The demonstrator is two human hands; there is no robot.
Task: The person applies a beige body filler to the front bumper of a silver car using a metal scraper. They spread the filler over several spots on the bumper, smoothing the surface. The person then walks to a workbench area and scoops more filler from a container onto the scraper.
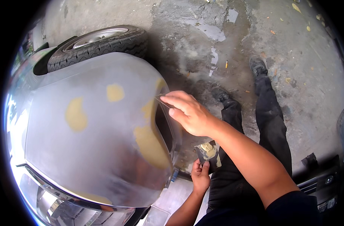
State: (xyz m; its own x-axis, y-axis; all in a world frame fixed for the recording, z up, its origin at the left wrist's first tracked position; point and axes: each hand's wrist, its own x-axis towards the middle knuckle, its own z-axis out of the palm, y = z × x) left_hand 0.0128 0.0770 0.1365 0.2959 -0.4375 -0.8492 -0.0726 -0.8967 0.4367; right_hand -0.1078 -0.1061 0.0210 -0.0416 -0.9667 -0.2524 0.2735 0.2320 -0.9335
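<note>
A grey sanded car panel [100, 158], rounded at its right side, fills the left half of the view. Yellowish filler patches [151, 147] lie along its right edge, and two more spots sit on its middle. My right hand [190, 113] pinches a thin flat spreader [162, 100] at that edge, by the top of a dark opening. The spreader is seen nearly edge-on; whether it touches the panel I cannot tell. Lower down, my left hand [201, 176] grips a dark flat plate [206, 154] by its near edge. A lump of pale yellow filler [207, 149] lies on the plate.
A car wheel [100, 43] stands beyond the panel, and a headlight [81, 213] lies at the near left. My legs [270, 116] stand on a stained concrete floor [307, 67] with wet patches and litter. Another dark vehicle [322, 180] is at the lower right.
</note>
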